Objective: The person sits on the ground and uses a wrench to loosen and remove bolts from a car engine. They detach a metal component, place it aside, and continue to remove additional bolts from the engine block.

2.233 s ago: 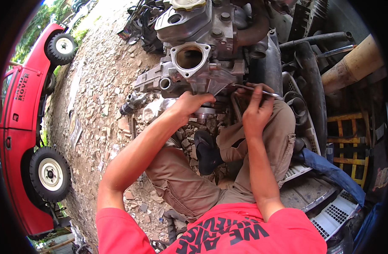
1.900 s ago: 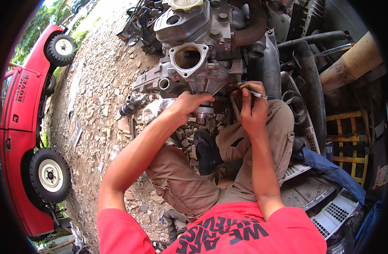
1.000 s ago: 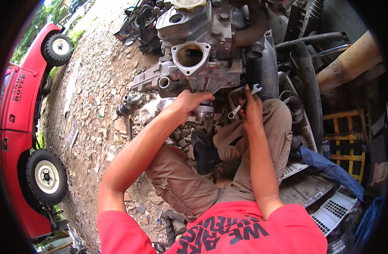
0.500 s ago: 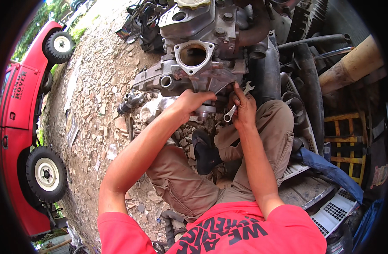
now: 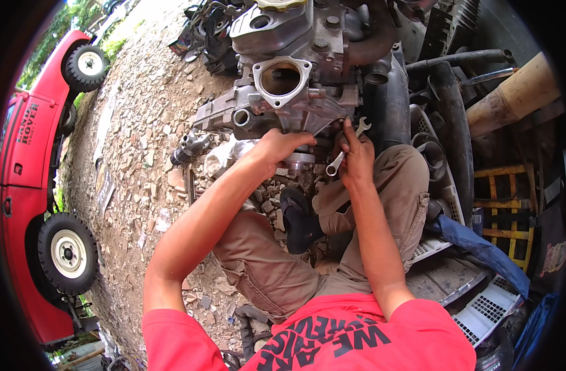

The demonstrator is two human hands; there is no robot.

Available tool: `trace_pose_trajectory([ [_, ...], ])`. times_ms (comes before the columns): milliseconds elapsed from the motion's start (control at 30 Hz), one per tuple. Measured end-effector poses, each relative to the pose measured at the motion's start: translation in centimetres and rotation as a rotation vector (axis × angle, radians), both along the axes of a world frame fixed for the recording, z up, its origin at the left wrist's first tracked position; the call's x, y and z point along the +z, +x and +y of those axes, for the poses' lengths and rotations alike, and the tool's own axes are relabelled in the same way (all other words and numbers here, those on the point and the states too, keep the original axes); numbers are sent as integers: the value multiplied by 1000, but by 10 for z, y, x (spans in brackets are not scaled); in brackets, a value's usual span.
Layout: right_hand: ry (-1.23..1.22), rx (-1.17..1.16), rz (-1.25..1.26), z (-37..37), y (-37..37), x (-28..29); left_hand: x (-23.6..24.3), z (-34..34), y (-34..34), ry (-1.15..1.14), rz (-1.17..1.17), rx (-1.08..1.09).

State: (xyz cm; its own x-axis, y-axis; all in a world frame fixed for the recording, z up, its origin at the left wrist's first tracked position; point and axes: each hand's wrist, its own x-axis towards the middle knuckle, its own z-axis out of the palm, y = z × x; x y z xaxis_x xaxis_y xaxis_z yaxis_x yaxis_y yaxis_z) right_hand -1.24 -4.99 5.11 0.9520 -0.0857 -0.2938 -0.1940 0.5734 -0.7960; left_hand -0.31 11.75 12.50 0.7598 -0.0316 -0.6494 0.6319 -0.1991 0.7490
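Observation:
A metal engine assembly (image 5: 321, 38) stands in front of me, with a three-holed flange around a round opening (image 5: 259, 73) on its front. My left hand (image 5: 282, 147) is closed on the lower edge of the housing beneath that flange, thumb reaching right along it. My right hand (image 5: 356, 157) holds a silver combination wrench (image 5: 333, 167) slanted, ring end low and open jaw up to the right, while its forefinger reaches up to the housing's lower right. What the fingertip touches there is too small to tell. Below lie my bent legs and a dark shoe (image 5: 298, 222).
A red vehicle (image 5: 29, 179) stands on rubble ground (image 5: 141, 185) at left. Loose parts (image 5: 187, 151) lie left of the engine, dark parts (image 5: 215, 43) behind. At right are pipes (image 5: 450, 136), a bamboo pole (image 5: 505, 96), white crates (image 5: 487, 309), a yellow rack (image 5: 505, 216) and blue sheeting (image 5: 481, 250).
My right hand has turned the wrench from nearly flat to a steep slant and moved slightly left, its forefinger now raised to the housing. My left hand has stayed on the housing.

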Motion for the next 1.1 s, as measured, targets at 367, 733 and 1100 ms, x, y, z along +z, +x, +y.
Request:
trace_pose_trajectory([
  [367, 138, -53, 133, -11, -13, 3, -6, 2, 3, -22, 33, -23],
  [733, 147, -259, -183, -31, -4, 1, -3, 3, 2, -18, 31, -16],
  [1100, 601, -387, -162, -8, -8, -28, -4, 2, 2, -24, 34, -10],
])
